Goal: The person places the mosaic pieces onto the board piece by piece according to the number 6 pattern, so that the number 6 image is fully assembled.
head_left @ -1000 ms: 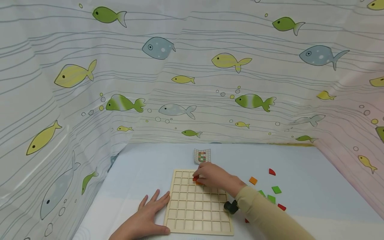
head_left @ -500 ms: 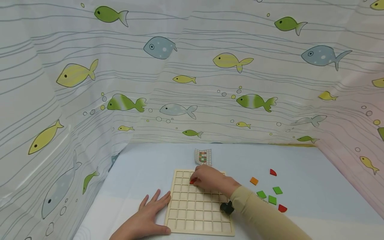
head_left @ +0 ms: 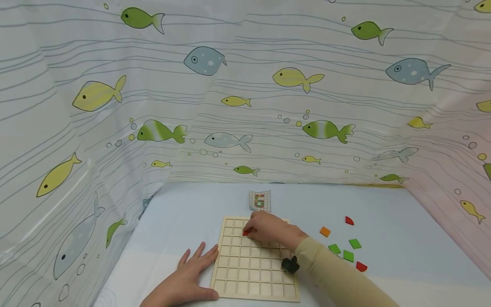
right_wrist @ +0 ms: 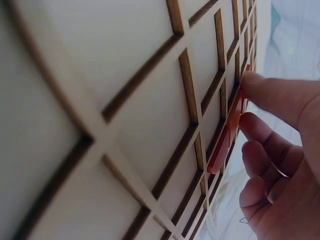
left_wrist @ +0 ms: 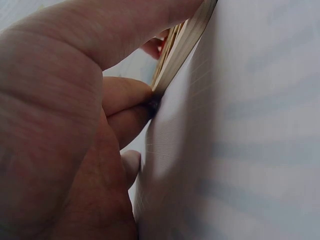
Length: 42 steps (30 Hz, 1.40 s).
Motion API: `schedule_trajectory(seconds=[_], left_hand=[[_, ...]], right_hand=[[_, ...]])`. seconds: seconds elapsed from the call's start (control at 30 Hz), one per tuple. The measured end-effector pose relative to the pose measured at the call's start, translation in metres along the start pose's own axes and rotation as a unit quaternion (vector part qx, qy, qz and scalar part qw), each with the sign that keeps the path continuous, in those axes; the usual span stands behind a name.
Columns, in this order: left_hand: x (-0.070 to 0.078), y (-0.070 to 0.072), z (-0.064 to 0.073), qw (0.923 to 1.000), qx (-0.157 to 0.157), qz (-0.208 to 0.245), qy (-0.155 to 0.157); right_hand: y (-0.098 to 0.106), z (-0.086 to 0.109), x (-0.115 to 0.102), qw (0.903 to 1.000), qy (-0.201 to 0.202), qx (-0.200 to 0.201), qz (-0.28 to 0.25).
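Note:
My right hand (head_left: pixel 266 228) is over the upper part of a pale wooden grid board (head_left: pixel 238 275). Its thumb and fingertip pinch a small red tile (head_left: pixel 246 233) down at a cell of the grid. In the right wrist view, an orange tile (right_wrist: pixel 233 120) and another red tile (right_wrist: pixel 218 152) lie in the same row, beside the fingertips. The other fingers are loosely bent. Flat on the table, my left hand (head_left: pixel 188 273) has its fingers spread and touching the board's left edge. The left wrist view shows the fingertips against the board's side (left_wrist: pixel 177 57).
Several loose tiles lie right of the board: an orange square (head_left: pixel 324 231), green diamonds (head_left: pixel 348 256) and red rounded pieces (head_left: pixel 361 266). A small pattern card (head_left: pixel 259 200) stands behind the board. A black wrist device (head_left: pixel 290 265) overlaps the board's right side. Fish-print curtains surround the table.
My right hand has shifted slightly left and toward me, and the red tile lies lower and flatter at the grid. The left hand stays at the board's edge.

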<state>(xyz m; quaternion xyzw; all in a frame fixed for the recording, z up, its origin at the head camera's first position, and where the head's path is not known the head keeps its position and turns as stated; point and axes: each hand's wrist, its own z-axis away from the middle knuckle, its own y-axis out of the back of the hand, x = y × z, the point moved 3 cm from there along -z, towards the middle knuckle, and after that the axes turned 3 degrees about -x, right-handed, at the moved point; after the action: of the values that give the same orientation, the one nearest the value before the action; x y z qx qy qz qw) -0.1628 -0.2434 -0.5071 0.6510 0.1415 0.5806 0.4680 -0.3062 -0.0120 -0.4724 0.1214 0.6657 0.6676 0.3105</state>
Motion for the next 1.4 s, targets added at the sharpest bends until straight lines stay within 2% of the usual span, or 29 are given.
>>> schedule_trajectory(seconds=[0.2, 0.5, 0.83, 0.93, 1.07, 1.4], left_hand=[[0.0, 0.0, -0.002, 1.0, -0.001, -0.006, 0.008], [0.001, -0.001, -0.004, 0.9999, -0.002, -0.006, 0.014], [0.0, -0.002, -0.002, 0.9999, -0.004, 0.004, 0.011], [0.001, -0.002, -0.001, 0.9999, -0.004, 0.005, 0.01], [0.002, -0.001, -0.001, 0.9998, -0.006, 0.013, 0.012], [0.003, -0.001, -0.002, 0.9997, -0.009, 0.019, 0.016]], right_hand=[[0.002, 0.006, -0.002, 0.9999, 0.006, 0.009, -0.005], [0.008, 0.026, 0.004, 0.9987, -0.021, 0.033, -0.032], [0.02, 0.057, 0.016, 0.9924, -0.064, 0.047, -0.094], [0.024, 0.068, 0.019, 0.9906, -0.065, 0.058, -0.106], [0.025, 0.082, 0.025, 0.9884, -0.072, 0.073, -0.111], [0.023, 0.12, 0.041, 0.9811, -0.121, 0.096, -0.117]])
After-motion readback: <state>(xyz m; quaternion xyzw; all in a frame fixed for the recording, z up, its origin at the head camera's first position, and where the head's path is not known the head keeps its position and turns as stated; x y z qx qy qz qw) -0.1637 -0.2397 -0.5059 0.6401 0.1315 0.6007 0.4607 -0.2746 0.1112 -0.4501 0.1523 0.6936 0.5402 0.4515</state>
